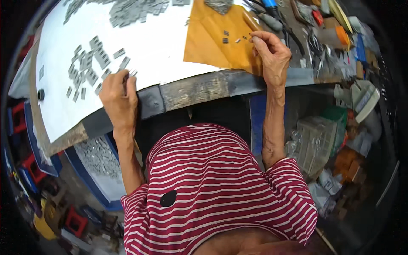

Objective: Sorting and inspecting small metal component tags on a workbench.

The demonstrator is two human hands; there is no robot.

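My left hand is at the front edge of the white sheet, thumb and fingers closed on a small metal piece. Beside it, several small grey slotted metal pieces lie scattered in a loose group. Over the orange sheet on the right, my right hand is pinched. A tiny dark speck shows at its fingertips, too small to name. Near those fingertips, a few tiny dark parts rest on the orange sheet.
A large heap of grey metal pieces lies at the back of the white sheet. Tools and cables crowd the back right. A blue tray of small metal parts stands below the worn table edge on the left.
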